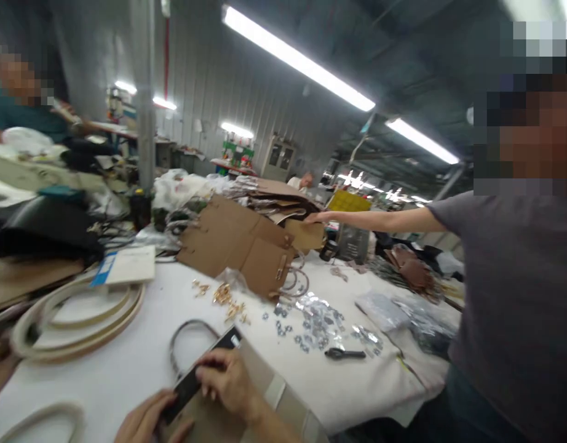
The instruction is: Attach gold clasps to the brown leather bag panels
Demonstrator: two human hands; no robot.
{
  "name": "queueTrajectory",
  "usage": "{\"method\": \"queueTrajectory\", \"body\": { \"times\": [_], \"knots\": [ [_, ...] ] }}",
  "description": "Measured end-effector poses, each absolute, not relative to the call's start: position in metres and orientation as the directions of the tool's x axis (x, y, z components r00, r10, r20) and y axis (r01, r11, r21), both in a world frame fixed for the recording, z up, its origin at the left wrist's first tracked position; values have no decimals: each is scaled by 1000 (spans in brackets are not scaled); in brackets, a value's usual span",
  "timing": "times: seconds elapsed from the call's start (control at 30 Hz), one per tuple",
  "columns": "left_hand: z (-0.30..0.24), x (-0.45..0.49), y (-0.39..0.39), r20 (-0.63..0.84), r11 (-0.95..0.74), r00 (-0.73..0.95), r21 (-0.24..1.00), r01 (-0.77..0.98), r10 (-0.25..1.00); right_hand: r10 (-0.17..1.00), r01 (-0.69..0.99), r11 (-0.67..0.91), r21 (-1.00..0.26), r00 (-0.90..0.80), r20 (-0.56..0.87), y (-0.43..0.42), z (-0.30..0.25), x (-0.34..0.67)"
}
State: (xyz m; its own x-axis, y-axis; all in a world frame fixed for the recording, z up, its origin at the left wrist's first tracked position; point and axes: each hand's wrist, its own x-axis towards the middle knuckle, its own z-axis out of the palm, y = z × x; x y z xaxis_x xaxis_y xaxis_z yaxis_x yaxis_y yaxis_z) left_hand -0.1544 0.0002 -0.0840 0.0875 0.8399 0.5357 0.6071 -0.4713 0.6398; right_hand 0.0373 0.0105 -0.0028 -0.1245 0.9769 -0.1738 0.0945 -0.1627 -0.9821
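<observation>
My left hand (147,421) and my right hand (228,381) both grip a tan bag piece (260,381) with a dark strip (191,381) along its top edge, at the near edge of the white table (126,363). The fingers of both hands are curled on the dark strip. A curved grey handle (182,335) rises from the piece just beyond my right hand. Small gold fittings (226,301) and silver fittings (318,323) lie scattered farther out.
A stack of brown bag panels (237,243) lies mid-table. A co-worker at right reaches a hand (318,217) over it. Pale looped straps (75,320) sit at left, a black tool (343,354) at right. Another person stands far left among clutter.
</observation>
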Motion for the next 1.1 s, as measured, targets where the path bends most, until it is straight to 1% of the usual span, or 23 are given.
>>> {"method": "queueTrajectory", "body": {
  "times": [0.03, 0.1, 0.23, 0.33, 0.47, 0.63, 0.83, 1.0, 1.1],
  "knots": [
    [-80, -160, -22, 517, -441, 60, 657, 612, 854, 978, 52, -168, -984, -117, -174, 6, 0, 37],
    [-65, -162, -48, 469, -394, 43, 687, 610, 882, 979, 24, -150, -988, -135, -151, 3, 7, 38],
    [-39, -156, -52, 359, -321, 60, 732, 602, 931, 971, 20, -128, -992, -201, -130, 3, 17, 39],
    [-33, -155, -51, 329, -300, 58, 757, 580, 942, 955, 78, -132, -988, -256, -147, -5, 16, 35],
    [-33, -155, -55, 324, -291, 40, 781, 552, 945, 943, 180, -121, -976, -288, -170, -13, 11, 30],
    [-36, -155, -54, 323, -289, 34, 790, 541, 946, 917, 253, -108, -962, -349, -194, -10, 11, 26],
    [-36, -154, -54, 333, -297, 34, 786, 542, 942, 924, 349, -34, -937, -347, -163, -7, 9, 22],
    [-35, -154, -54, 311, -278, 30, 798, 535, 950, 940, 474, 66, -878, -325, -105, -10, 12, 16],
    [-35, -154, -54, 303, -268, 21, 805, 529, 953, 943, 509, 103, -855, -324, -80, -12, 13, 14]
  ]
}}
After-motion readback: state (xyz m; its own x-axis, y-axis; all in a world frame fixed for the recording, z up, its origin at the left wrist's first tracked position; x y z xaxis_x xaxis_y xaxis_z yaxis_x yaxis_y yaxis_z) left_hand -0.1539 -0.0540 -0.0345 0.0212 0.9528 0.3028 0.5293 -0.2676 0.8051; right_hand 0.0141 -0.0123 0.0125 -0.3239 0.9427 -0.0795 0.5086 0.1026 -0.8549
